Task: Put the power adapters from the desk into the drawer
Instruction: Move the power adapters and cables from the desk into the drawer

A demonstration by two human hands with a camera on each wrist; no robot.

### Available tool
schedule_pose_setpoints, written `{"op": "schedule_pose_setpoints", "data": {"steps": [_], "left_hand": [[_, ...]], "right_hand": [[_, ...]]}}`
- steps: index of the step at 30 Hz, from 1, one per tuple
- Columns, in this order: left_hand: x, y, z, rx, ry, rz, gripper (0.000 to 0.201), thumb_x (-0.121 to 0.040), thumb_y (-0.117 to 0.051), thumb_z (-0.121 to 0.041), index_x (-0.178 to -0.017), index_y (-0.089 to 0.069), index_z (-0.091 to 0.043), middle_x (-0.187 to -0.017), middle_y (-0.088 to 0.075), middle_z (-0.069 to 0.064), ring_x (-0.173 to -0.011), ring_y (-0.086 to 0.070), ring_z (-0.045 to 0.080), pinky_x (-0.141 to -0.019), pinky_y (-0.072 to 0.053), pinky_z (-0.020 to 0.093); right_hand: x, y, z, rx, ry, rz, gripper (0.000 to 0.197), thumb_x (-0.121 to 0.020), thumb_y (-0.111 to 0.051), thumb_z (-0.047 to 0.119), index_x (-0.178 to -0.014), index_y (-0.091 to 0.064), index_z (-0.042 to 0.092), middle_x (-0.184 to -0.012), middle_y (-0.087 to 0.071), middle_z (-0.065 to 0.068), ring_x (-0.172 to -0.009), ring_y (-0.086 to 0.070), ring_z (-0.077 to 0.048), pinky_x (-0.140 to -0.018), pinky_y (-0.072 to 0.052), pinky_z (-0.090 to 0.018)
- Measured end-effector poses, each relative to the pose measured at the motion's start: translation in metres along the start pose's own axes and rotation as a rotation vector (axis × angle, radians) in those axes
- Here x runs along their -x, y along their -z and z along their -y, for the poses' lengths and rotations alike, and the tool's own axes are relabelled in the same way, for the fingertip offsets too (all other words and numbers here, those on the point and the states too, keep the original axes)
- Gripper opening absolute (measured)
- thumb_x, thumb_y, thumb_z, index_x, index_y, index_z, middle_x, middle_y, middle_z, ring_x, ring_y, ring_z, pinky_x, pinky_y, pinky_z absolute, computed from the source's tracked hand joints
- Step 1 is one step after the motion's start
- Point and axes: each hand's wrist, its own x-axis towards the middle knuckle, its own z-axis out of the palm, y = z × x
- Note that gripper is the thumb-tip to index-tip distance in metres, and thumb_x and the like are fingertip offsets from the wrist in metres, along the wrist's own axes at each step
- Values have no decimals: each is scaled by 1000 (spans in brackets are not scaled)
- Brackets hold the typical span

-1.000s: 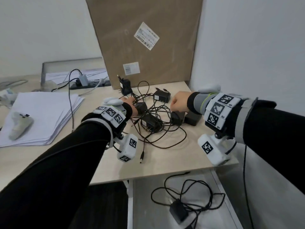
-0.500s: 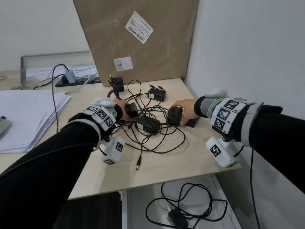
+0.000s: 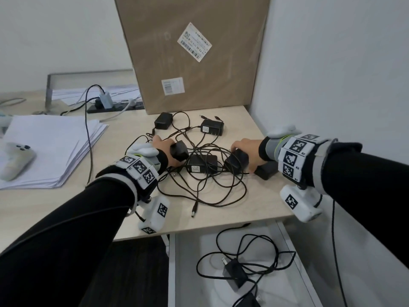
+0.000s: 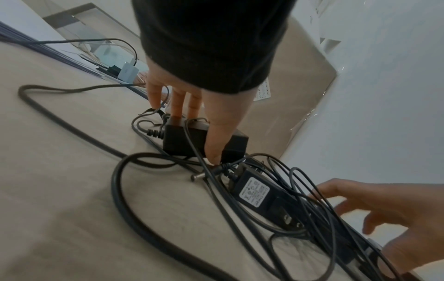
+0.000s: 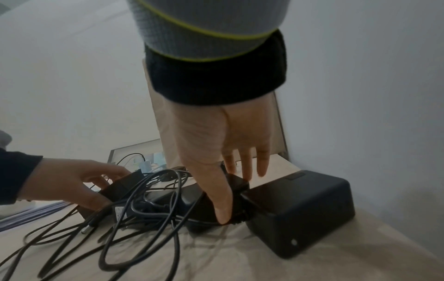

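The pale wooden desk (image 3: 232, 218) is carrying a tangle of black power adapters (image 3: 202, 165) and cables near its right end, a cardboard box (image 3: 199, 63) standing at the back, a paper stack (image 3: 51, 149) holding a white controller (image 3: 15, 159), and a power strip (image 3: 115, 107).

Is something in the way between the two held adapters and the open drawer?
Yes: tangled cables link both adapters with the pile. The drawer below the desk edge is open.
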Motion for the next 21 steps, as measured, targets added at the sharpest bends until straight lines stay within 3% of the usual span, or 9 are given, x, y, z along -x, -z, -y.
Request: {"op": "schedule_pose_setpoints", "data": {"steps": [4,7,12,14,16,19,21], "left_hand": [[-9,-1,10,181,28,-148,59,-71,-73,-43,-124,-54,-23,-133,-32,9,-120,-39,32,-106,-35,39],[-12,9,11,336,26,-219,66,-69,-74,-47,-126,-53,-22,-135,-36,8,-122,-43,31,-108,-36,41],[-10,38,3,743,-44,-329,62,-74,-74,-35,-127,-50,-14,-125,-57,7,-112,-57,27,-99,-46,40],[-2,54,0,855,-65,-375,60,-79,-71,-31,-130,-45,-13,-117,-58,3,-104,-57,21,-88,-49,30],[2,71,-3,956,-93,-425,58,-82,-68,-31,-131,-42,-14,-113,-58,2,-99,-57,19,-77,-47,23],[14,95,-6,1084,-146,-488,57,-85,-64,-34,-132,-40,-14,-121,-60,8,-104,-60,22,-82,-49,28],[24,109,-12,1155,-204,-471,56,-87,-61,-35,-134,-37,-16,-120,-60,10,-102,-61,24,-72,-51,27]], "right_hand": [[-2,-2,0,61,7,31,81,-76,-75,12,-143,-31,20,-141,-43,-8,-124,-50,-27,-99,-45,-34],[-3,-4,-3,25,5,-27,70,-76,-75,17,-136,-39,19,-133,-52,-8,-118,-53,-27,-86,-42,-28],[6,6,-5,-90,-9,-290,54,-74,-72,23,-123,-49,17,-120,-57,-9,-101,-57,-27,-75,-42,-29],[19,24,-7,-189,-53,-416,50,-74,-71,26,-118,-49,14,-113,-61,-10,-89,-56,-26,-72,-45,-30],[30,46,-9,-365,-88,-534,51,-75,-72,28,-116,-49,10,-110,-62,-12,-86,-55,-25,-70,-45,-29],[52,80,-9,-652,-102,-722,51,-75,-72,36,-114,-51,11,-106,-59,-9,-90,-54,-25,-72,-43,-30],[65,100,-4,-848,-61,-769,48,-74,-72,40,-109,-52,14,-104,-60,-6,-86,-56,-22,-71,-46,-31]]}}
